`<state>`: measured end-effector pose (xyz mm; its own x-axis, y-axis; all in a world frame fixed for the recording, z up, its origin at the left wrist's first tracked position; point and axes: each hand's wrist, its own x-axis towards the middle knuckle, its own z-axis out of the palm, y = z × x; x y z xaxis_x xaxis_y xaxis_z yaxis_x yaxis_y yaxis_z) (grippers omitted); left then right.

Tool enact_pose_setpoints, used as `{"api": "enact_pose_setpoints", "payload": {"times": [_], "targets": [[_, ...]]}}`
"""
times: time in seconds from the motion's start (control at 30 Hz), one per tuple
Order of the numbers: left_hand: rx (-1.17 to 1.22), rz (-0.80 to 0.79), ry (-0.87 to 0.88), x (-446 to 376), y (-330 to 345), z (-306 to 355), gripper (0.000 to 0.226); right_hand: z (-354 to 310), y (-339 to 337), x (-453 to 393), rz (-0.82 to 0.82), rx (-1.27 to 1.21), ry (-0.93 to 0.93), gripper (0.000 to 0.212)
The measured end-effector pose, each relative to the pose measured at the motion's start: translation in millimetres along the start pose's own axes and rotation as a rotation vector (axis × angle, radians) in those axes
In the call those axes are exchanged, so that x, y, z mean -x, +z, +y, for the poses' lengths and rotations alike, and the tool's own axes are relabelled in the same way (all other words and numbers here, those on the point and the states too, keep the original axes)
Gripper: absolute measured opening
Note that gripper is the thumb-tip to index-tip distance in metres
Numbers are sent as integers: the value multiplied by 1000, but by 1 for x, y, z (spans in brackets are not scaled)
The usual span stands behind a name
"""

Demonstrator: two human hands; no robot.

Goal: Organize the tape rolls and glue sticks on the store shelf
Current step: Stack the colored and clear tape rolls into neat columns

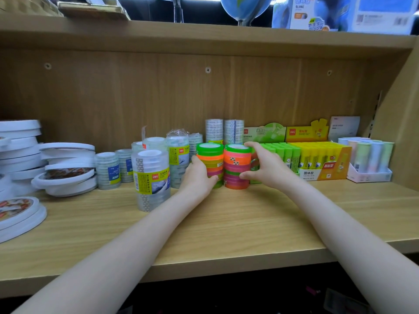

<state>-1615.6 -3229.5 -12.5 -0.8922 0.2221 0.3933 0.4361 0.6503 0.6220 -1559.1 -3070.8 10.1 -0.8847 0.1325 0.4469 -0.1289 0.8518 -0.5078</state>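
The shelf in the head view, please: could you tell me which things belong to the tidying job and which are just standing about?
Job:
left hand on left neon tape stack
right hand on right neon tape stack
clear tape packs
white tape rolls
green glue sticks
yellow glue sticks

Standing about:
globe
globe boxes
pastel tubes

Neon tape stacks (223, 165): 2, side by side. Clear tape packs (152, 177): about 9 (rear ones partly hidden). White flat rolls (68, 168), left: piled, count unclear. Glue stick boxes: 3, namely green (281, 152), yellow (317, 159), pastel (369, 159). Hands: 2.
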Motion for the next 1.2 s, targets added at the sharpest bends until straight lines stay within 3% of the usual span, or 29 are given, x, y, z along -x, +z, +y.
{"api": "enact_pose_setpoints", "payload": {"times": [0.4, 0.53, 0.6, 0.7, 0.83, 0.9, 1.03, 1.1, 1.2], "targets": [[-120, -57, -53, 17, -9, 2, 60, -8, -1, 7, 12, 10, -16, 87], [-142, -76, 96, 47, -23, -1, 61, -15, -1, 23, 158, 60, -75, 77], [-146, -15, 222, 67, -36, -8, 55, -20, 1, 34, 213, 68, -160, 70], [-174, 130, 381, 90, -62, -27, 43, -31, 8, 47, 163, 40, -277, 65], [-111, 295, 419, 99, -95, -58, 38, -53, 22, 43, 77, 4, -353, 60], [-126, 339, 392, 96, -107, -69, 51, -69, 28, 33, 65, 20, -391, 55], [64, 222, 72, 79, -111, -70, 92, -100, 40, 4, 45, 31, -438, 56], [140, 145, 11, 68, -105, -68, 91, -112, 46, -8, 26, 35, -471, 57], [78, 133, 34, 58, -100, -69, 73, -122, 50, -23, -19, 91, -525, 58]]}}
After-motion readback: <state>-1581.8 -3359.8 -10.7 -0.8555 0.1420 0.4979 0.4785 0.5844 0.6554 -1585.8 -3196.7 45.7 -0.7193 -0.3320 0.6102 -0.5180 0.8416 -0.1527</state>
